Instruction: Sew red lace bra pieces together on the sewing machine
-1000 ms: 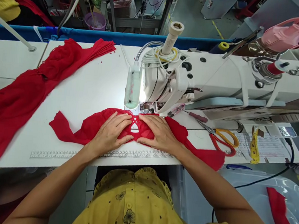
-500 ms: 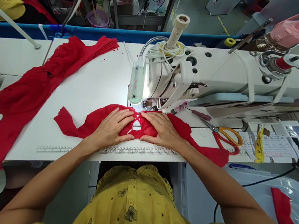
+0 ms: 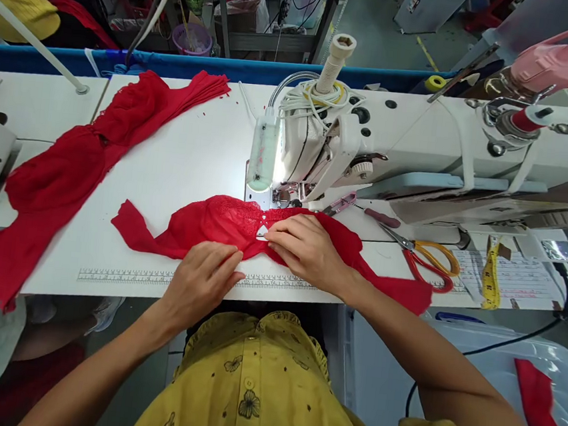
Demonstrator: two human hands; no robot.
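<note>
- The red lace garment [image 3: 213,223] lies flat on the white table [image 3: 179,156], just in front of the presser foot [image 3: 281,198] of the sewing machine [image 3: 421,142].
- The right hand [image 3: 308,249] rests on it, beside the small crossed lacing at the middle; its fingers are bent, and I cannot tell if they pinch the cloth.
- The left hand [image 3: 207,279] is at the lower edge, the fingers half curled with the thumb a little apart; its grip is also unclear.
- Nearer the person, a ruler scale [image 3: 127,277] is printed; its numbers are too small for reading.
- To the right lie scissors [image 3: 408,245], a yellow measuring tape [image 3: 491,276] and a paper [image 3: 528,283] with unreadable writing.
</note>
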